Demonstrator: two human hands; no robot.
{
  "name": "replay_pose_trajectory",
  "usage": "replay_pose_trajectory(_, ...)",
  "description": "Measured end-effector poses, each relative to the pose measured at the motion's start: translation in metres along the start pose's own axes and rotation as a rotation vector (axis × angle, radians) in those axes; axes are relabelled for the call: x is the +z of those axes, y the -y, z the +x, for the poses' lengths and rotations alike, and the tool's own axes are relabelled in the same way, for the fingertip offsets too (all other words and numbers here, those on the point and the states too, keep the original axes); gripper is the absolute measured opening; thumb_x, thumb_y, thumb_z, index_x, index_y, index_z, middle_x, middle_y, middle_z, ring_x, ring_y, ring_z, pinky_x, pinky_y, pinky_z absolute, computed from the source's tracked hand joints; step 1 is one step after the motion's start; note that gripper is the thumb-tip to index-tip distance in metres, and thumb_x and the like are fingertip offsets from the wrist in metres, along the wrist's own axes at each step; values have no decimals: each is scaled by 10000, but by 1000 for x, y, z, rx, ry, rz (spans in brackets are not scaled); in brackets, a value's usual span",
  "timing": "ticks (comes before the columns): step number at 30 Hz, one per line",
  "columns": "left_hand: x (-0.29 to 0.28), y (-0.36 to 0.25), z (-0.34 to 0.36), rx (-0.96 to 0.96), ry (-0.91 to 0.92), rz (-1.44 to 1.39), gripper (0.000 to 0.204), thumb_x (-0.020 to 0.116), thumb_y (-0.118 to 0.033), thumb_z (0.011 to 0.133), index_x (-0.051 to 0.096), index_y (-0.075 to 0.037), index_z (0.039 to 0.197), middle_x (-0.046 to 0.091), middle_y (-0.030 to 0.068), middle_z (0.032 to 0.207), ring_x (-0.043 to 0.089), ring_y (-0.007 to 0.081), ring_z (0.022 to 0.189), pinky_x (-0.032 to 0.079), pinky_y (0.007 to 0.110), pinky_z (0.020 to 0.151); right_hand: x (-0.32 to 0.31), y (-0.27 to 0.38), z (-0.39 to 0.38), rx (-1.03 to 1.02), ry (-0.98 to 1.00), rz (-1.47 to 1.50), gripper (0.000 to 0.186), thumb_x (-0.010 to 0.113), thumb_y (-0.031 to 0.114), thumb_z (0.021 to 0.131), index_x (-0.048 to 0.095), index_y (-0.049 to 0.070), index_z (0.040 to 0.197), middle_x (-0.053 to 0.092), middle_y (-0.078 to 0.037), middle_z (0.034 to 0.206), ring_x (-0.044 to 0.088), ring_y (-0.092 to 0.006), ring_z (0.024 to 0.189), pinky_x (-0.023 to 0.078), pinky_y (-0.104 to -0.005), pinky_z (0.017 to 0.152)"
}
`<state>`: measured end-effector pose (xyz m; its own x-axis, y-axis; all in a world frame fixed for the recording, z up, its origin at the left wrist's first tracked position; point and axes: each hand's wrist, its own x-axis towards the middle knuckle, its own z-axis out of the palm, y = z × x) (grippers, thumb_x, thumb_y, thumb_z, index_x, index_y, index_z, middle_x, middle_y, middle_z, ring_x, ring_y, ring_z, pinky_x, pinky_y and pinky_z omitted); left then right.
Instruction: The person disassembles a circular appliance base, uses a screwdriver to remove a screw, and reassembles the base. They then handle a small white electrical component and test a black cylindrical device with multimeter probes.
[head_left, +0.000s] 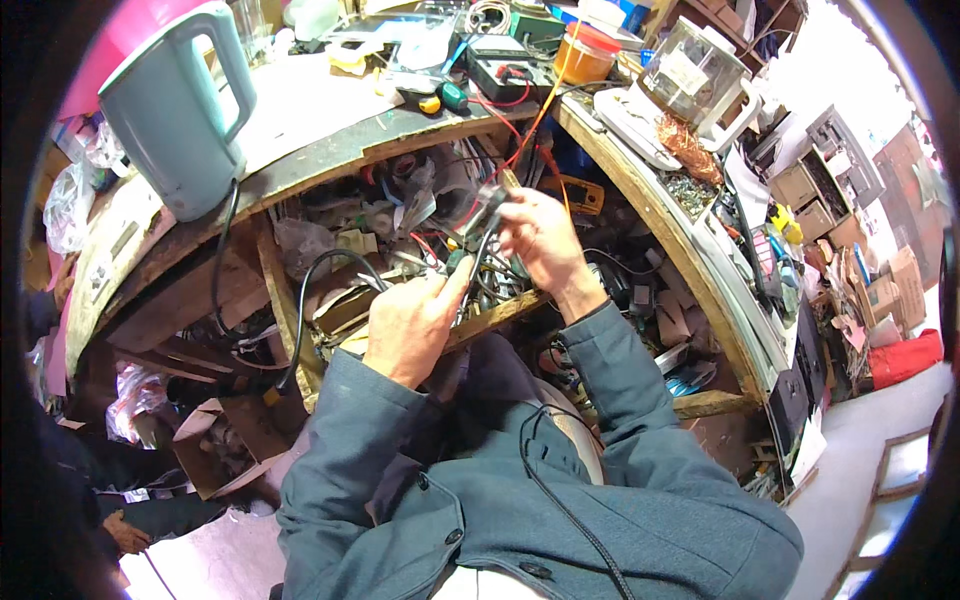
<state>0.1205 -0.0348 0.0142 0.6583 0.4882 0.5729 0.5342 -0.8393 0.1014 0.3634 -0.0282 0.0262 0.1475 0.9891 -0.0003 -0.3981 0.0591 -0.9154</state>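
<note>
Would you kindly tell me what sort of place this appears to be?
Probably a small-appliance repair workshop: the bench holds a corded kettle and a black box with red leads, and the wooden drawer below is crammed with odds and ends.

I log: one cord (299, 325), black; one small held piece (490, 202), dark grey; jacket (640, 510), slate blue-grey, plain, dark buttons (535, 570); kettle (172, 125), pale grey-blue; jar (584, 66), amber, lid (594, 37) orange-red; meter casing (592, 196), yellow; screwdriver handle (453, 96), green; wire bundle (690, 150), copper-coloured
</note>
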Motion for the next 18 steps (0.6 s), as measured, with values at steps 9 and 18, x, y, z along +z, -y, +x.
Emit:
replay_pose_trajectory(9, -24, -19, -20, -113, 430, -275, 630, 799, -336, 884, 561, -51, 1392, 702, 113, 1023, 645, 314, 978, 514, 433, 878, -133, -36, 68, 128, -557, 382, 48, 621, 35, 983, 613, -9, 966, 621, -107, 779, 560, -172, 522, 535, -304, 495)
replay_pose_trajectory(18, -3, -24, -34, -50, 372, -11, 539, 780, -266, 855, 591, -52, 1311, 647, 67, 891, 622, 272, 925, 513, 394, 780, -192, -109, 120, -324, -577, -565, 107, 616, 44, 962, 595, 30, 1066, 617, -111, 958, 584, -224, 793, 509, -382, 674)
